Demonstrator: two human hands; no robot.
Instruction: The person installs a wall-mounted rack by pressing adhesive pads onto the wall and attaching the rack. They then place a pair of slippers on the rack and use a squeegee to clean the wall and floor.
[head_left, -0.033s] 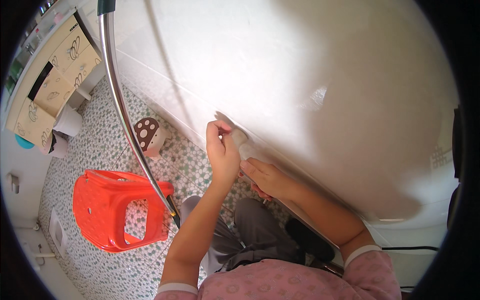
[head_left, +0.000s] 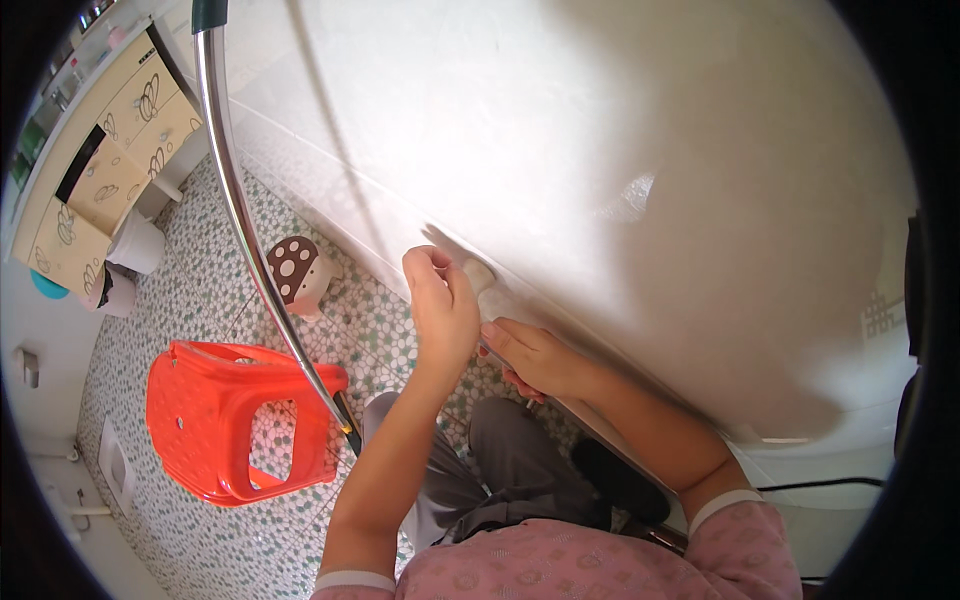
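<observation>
Both bare arms [head_left: 392, 463] are right of the red stool [head_left: 185, 425]. The left hand [head_left: 441, 298], nearer the stool, has bent fingers. The right hand [head_left: 538, 357], farther from it, is curled, thumb tip close to the left wrist.

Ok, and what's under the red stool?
Through the opening in the red stool's side, you can see the floor, with its white and green pebble pattern. The stool covers the rest, so I can't tell what else is under there.
</observation>
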